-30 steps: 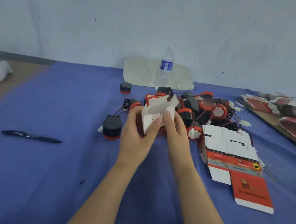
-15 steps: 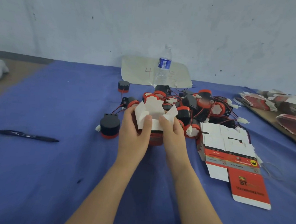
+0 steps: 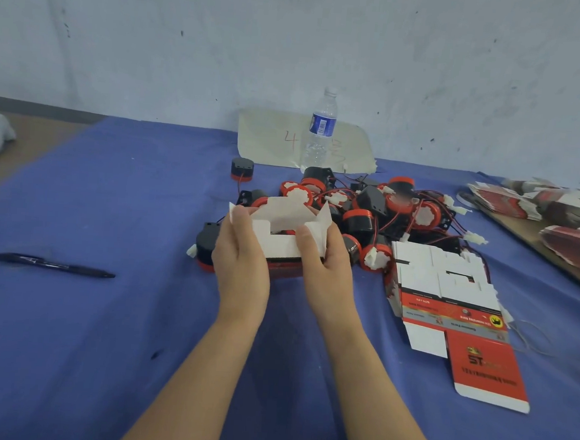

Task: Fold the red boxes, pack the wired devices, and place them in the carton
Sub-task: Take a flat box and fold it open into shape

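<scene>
Both hands gripping half-folded red box, left hand and right hand pinching opposite ends; wired devices lying just beyond fingertips.

Both forearms are extended up from the frame's bottom centre. Left hand and right hand are held side by side mid-frame, thumbs raised, fingers curled round the red box.

Red box takes shape
Tilted up and pinched close a second ago, it now sits lower toward the tabletop, squared, white flaps spread, as the left grip and right grip move apart to its ends.
</scene>
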A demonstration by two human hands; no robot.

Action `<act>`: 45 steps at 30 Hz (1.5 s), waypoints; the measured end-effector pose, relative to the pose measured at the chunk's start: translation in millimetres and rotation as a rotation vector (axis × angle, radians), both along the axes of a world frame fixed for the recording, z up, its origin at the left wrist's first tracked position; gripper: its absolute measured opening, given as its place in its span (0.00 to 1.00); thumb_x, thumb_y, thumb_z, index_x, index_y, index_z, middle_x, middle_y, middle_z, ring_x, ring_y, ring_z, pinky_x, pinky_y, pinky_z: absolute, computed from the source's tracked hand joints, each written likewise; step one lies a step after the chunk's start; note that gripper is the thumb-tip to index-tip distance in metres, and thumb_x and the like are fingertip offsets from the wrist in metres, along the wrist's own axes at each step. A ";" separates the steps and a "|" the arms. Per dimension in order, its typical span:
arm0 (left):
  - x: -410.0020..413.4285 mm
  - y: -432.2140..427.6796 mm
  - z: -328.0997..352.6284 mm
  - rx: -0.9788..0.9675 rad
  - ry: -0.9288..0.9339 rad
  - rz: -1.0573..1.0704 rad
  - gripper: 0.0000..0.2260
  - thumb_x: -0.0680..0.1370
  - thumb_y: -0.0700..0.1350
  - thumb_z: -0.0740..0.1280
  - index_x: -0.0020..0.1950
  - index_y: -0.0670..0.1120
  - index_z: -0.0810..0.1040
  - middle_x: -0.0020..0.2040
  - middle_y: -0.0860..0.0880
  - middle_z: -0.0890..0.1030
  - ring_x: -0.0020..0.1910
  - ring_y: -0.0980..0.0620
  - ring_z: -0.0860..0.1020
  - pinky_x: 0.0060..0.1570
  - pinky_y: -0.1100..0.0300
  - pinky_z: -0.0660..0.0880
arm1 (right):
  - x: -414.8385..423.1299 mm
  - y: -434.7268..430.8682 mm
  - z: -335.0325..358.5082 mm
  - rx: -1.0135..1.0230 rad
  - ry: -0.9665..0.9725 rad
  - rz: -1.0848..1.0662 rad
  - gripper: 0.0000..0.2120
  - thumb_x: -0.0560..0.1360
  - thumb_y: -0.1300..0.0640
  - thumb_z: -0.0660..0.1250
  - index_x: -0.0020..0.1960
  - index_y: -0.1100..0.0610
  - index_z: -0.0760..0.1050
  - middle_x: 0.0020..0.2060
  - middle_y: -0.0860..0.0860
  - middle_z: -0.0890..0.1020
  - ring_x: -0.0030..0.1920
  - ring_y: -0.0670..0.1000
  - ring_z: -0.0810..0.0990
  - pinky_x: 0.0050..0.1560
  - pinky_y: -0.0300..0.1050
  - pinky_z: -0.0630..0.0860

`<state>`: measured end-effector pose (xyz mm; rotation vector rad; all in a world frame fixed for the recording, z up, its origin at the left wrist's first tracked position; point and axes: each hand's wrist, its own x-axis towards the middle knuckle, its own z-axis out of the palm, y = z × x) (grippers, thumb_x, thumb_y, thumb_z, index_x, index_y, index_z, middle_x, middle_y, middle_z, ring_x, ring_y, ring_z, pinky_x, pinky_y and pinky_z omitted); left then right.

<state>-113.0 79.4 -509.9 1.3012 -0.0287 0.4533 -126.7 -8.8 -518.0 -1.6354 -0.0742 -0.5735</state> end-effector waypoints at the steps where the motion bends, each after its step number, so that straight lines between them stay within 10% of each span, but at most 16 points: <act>1: -0.9 -0.5 -0.8 0.058 -0.031 0.000 0.11 0.83 0.52 0.53 0.48 0.57 0.74 0.40 0.65 0.80 0.41 0.69 0.77 0.34 0.75 0.71 | 0.6 -0.8 -0.8 0.007 0.004 -0.017 0.11 0.79 0.59 0.61 0.57 0.45 0.74 0.48 0.40 0.81 0.48 0.36 0.78 0.47 0.31 0.74; 6: -4.6 -5.2 -8.4 0.185 -0.152 -0.181 0.21 0.77 0.63 0.54 0.62 0.52 0.71 0.52 0.63 0.78 0.51 0.69 0.75 0.46 0.75 0.71 | 3.1 -7.6 -1.1 0.070 0.012 -0.095 0.22 0.78 0.66 0.58 0.59 0.39 0.71 0.53 0.35 0.78 0.52 0.30 0.76 0.47 0.25 0.72; 14: 6.6 -3.7 -18.0 0.168 -0.085 -0.243 0.05 0.81 0.47 0.61 0.57 0.54 0.69 0.53 0.59 0.76 0.48 0.70 0.74 0.45 0.75 0.71 | 3.2 -9.5 -1.1 0.031 0.063 -0.044 0.28 0.79 0.69 0.55 0.56 0.33 0.69 0.54 0.32 0.76 0.58 0.34 0.74 0.61 0.32 0.71; 20: 7.6 -4.0 -13.4 0.006 0.012 -0.321 0.10 0.83 0.50 0.57 0.59 0.57 0.76 0.57 0.58 0.80 0.57 0.60 0.77 0.56 0.63 0.73 | 4.1 -13.1 -0.3 0.042 0.046 -0.015 0.28 0.78 0.71 0.55 0.55 0.36 0.69 0.53 0.33 0.75 0.50 0.26 0.74 0.50 0.24 0.71; 30: 3.5 -3.6 -11.4 0.165 -0.129 -0.278 0.09 0.82 0.45 0.59 0.53 0.60 0.74 0.47 0.74 0.77 0.50 0.73 0.74 0.46 0.77 0.69 | 6.7 -14.2 -6.1 0.008 0.095 -0.036 0.28 0.77 0.70 0.56 0.60 0.36 0.67 0.54 0.36 0.76 0.50 0.29 0.75 0.42 0.23 0.71; 38: 1.1 -4.4 -15.2 0.283 -0.308 -0.147 0.04 0.78 0.45 0.60 0.48 0.55 0.68 0.55 0.58 0.73 0.59 0.53 0.75 0.56 0.55 0.75 | 8.9 -15.7 -11.0 -0.029 0.112 -0.102 0.31 0.73 0.73 0.56 0.59 0.37 0.66 0.51 0.39 0.76 0.43 0.31 0.75 0.40 0.26 0.71; 45: 2.3 -3.1 -16.2 0.481 -0.398 -0.085 0.08 0.79 0.36 0.60 0.50 0.44 0.77 0.60 0.52 0.72 0.61 0.68 0.68 0.57 0.75 0.66 | 8.8 -15.8 -11.4 -0.033 0.123 -0.096 0.29 0.74 0.72 0.57 0.60 0.39 0.66 0.51 0.40 0.76 0.47 0.34 0.76 0.42 0.27 0.73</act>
